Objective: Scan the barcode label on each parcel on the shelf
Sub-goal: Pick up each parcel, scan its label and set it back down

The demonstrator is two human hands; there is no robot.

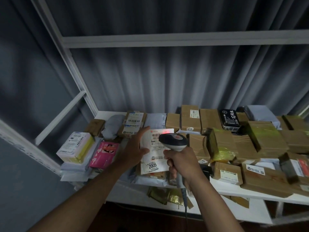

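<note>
The right hand grips the handle of a barcode scanner, its head just above a white parcel. The left hand holds that parcel's left edge, tilting its label up over the shelf. Red light falls on the parcel's top edge. Brown boxes lie right of the parcel, a pink box left.

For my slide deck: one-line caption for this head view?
Left hand steadies a white parcel while right hand aims the scanner.
</note>
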